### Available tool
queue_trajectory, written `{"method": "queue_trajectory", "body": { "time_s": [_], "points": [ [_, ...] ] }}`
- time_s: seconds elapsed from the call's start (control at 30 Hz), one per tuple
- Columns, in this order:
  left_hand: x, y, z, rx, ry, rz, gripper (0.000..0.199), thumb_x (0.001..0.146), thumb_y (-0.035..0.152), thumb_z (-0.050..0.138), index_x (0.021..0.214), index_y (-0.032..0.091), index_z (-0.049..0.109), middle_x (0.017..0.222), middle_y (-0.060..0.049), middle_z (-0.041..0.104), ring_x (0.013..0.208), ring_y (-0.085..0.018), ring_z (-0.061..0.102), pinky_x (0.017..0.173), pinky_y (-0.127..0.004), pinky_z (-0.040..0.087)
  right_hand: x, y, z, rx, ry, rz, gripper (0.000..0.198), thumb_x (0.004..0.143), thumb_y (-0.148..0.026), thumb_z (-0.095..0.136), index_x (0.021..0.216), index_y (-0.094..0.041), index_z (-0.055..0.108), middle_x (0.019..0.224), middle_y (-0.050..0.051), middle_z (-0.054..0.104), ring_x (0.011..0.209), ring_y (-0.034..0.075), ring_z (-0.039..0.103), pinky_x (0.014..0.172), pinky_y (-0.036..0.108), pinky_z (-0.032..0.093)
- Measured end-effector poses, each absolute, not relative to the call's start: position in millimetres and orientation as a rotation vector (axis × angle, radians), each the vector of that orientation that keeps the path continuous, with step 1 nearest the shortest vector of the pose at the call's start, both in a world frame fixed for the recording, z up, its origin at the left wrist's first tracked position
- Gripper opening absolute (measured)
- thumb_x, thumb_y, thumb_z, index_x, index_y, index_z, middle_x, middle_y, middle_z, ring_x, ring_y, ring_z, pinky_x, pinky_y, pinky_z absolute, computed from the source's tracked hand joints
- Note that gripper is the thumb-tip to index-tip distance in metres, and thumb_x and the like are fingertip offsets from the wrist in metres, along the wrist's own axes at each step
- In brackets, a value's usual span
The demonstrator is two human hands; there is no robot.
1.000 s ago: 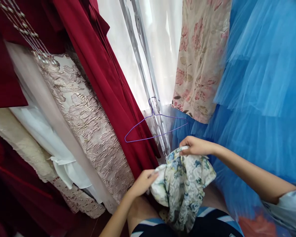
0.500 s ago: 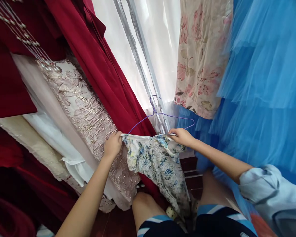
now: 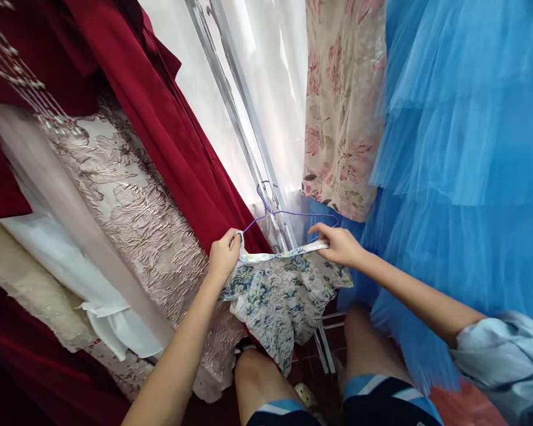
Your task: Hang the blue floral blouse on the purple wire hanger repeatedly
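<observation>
A white garment with a blue and yellow floral print (image 3: 279, 296) hangs between my two hands, its waistband-like top edge stretched across. My left hand (image 3: 225, 255) grips the edge at its left end, close to the purple wire hanger (image 3: 299, 213). At the right end, my right hand (image 3: 341, 244) pinches the edge between thumb and fingers. The hanger's hook is up by the metal rack poles, and its lower part is hidden behind the garment and my hands. Whether the garment is fixed to the hanger I cannot tell.
Metal rack poles (image 3: 244, 112) rise behind the hanger. On the left hang a dark red garment (image 3: 160, 130) and a pink textured one (image 3: 146, 219). To the right are a pink floral garment (image 3: 337, 118) and a tiered blue tulle dress (image 3: 462, 130). My legs are below.
The garment's lower part has swung up and spread wider, shortening its hang. My left hand has moved right and slightly up, and the view has shifted a little.
</observation>
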State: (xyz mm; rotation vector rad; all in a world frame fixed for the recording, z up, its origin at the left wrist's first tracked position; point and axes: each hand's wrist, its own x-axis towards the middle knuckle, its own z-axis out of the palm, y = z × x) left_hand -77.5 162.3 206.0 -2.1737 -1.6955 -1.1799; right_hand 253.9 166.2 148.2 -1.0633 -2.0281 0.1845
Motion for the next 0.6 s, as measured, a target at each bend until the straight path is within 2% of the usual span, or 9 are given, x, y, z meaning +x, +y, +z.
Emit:
{"method": "queue_trajectory", "body": {
  "time_s": [0.13, 0.23, 0.33, 0.4, 0.47, 0.53, 0.6],
  "points": [
    [-80, 160, 207, -2.237, -1.633, -1.230, 0.032, 0.093, 0.037, 0.048, 0.094, 0.016, 0.072, 0.080, -0.003, 0.071, 0.073, -0.017, 0.062, 0.070, -0.023, 0.043, 283, 182, 161, -1.062, -1.824, -0.069, 0.056, 0.069, -0.009, 0.055, 0.124, -0.017, 0.062, 0.115, 0.012, 0.063, 0.090, 0.023, 0.062, 0.077, 0.029, 0.044],
    [-76, 159, 209, -2.277, -1.634, -1.269, 0.032, 0.092, 0.036, 0.049, 0.097, 0.015, 0.073, 0.082, -0.003, 0.071, 0.074, -0.017, 0.062, 0.071, -0.023, 0.043, 288, 207, 166, -1.114, -1.835, -0.055, 0.055, 0.071, -0.006, 0.052, 0.123, -0.014, 0.065, 0.118, 0.015, 0.061, 0.101, 0.026, 0.060, 0.085, 0.032, 0.044],
    [-73, 156, 211, -2.287, -1.658, -1.229, 0.033, 0.093, 0.037, 0.048, 0.099, 0.016, 0.073, 0.078, -0.002, 0.070, 0.071, -0.017, 0.061, 0.069, -0.023, 0.043, 285, 231, 172, -1.209, -1.924, 0.193, 0.037, 0.070, -0.006, 0.051, 0.100, -0.014, 0.072, 0.100, 0.012, 0.067, 0.096, 0.026, 0.060, 0.082, 0.031, 0.043],
    [-76, 154, 215, -2.269, -1.671, -1.140, 0.033, 0.094, 0.038, 0.048, 0.101, 0.017, 0.073, 0.074, -0.002, 0.068, 0.069, -0.017, 0.061, 0.067, -0.024, 0.041, 286, 242, 176, -1.246, -1.985, 0.371, 0.020, 0.070, -0.009, 0.052, 0.075, -0.014, 0.070, 0.075, 0.007, 0.066, 0.079, 0.022, 0.060, 0.071, 0.028, 0.043],
    [-86, 153, 218, -2.194, -1.702, -1.025, 0.033, 0.095, 0.041, 0.046, 0.103, 0.020, 0.071, 0.073, -0.002, 0.067, 0.068, -0.018, 0.060, 0.066, -0.025, 0.039, 290, 247, 181, -1.243, -2.051, 0.521, 0.016, 0.070, -0.013, 0.052, 0.058, -0.015, 0.063, 0.055, 0.003, 0.058, 0.058, 0.017, 0.055, 0.058, 0.026, 0.040],
    [-100, 154, 220, -2.094, -1.758, -0.962, 0.035, 0.096, 0.043, 0.043, 0.101, 0.021, 0.070, 0.073, -0.002, 0.066, 0.068, -0.019, 0.059, 0.064, -0.026, 0.037, 297, 244, 185, -1.229, -2.103, 0.675, 0.018, 0.071, -0.019, 0.055, 0.055, -0.016, 0.061, 0.049, 0.001, 0.057, 0.047, 0.014, 0.051, 0.052, 0.026, 0.040],
    [-115, 155, 217, -2.072, -1.828, -0.994, 0.039, 0.097, 0.047, 0.039, 0.094, 0.020, 0.068, 0.073, -0.003, 0.066, 0.068, -0.019, 0.059, 0.064, -0.025, 0.037, 299, 234, 188, -1.142, -2.094, 1.009, 0.016, 0.072, -0.026, 0.061, 0.063, -0.015, 0.067, 0.054, 0.003, 0.064, 0.047, 0.015, 0.056, 0.053, 0.026, 0.046]
  ]
}}
